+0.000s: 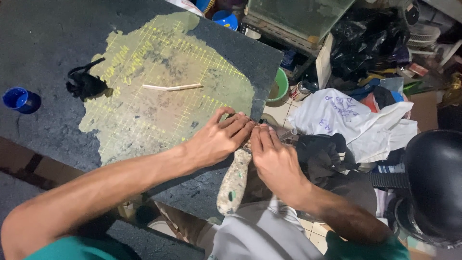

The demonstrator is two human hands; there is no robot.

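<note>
My left hand (219, 138) and my right hand (273, 161) meet at the right edge of a dark worn work board (43, 43). Both close on the top end of a long paint-spattered tool handle (234, 182) that hangs down off the board's edge toward my lap. The fingers of both hands pinch something small at the handle's tip; it is hidden under them. A thin pale stick (172, 87) lies on the board's worn yellowish gridded patch (159, 110), apart from my hands.
A small blue cup (17, 98) and a black scrap (85, 84) sit at the board's left. Right of the board lie white cloth (356, 118), black cloth (321, 156), black bags (368, 41), a green bowl (279, 85) and a black stool seat (433, 183).
</note>
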